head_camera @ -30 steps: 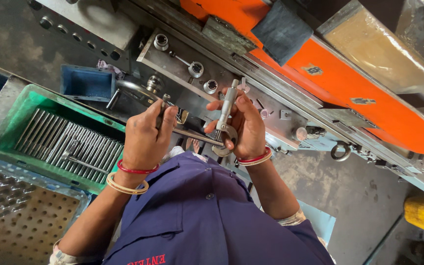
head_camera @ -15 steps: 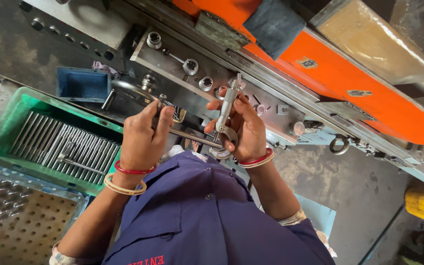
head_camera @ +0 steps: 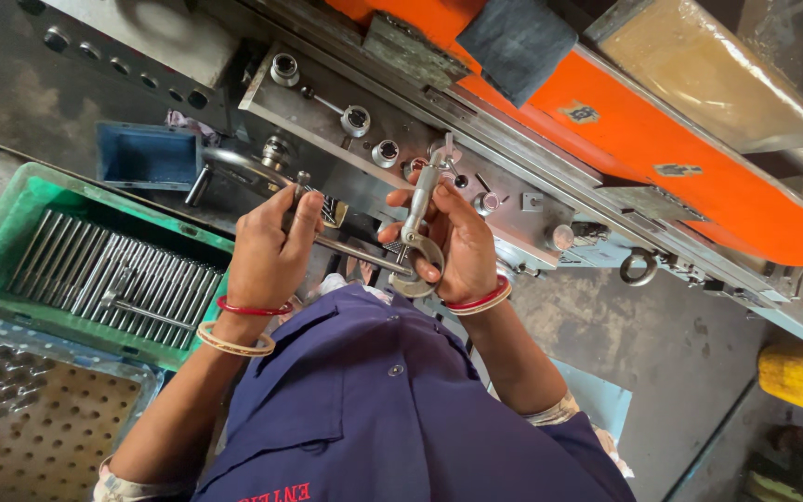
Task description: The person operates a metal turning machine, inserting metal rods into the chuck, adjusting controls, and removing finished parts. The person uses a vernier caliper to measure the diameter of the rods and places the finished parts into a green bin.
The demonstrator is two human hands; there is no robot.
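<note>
While both hands grip — left hand point(head_camera: 267, 246) clenched on rod point(head_camera: 360, 253) slanting toward micrometer point(head_camera: 417, 232), upright in right hand point(head_camera: 457, 244).

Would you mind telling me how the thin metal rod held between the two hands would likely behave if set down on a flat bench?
The thin metal rod looks round and straight, so it would probably roll. It seems stiff: it spans from the left hand to the C-shaped metal micrometer in the right hand without sagging. Bare metal, likely slippery.

Micrometer point(head_camera: 417, 244) bare steel, dull sheen; rods point(head_camera: 104, 279) bright metal; crate point(head_camera: 11, 232) green plastic
</note>
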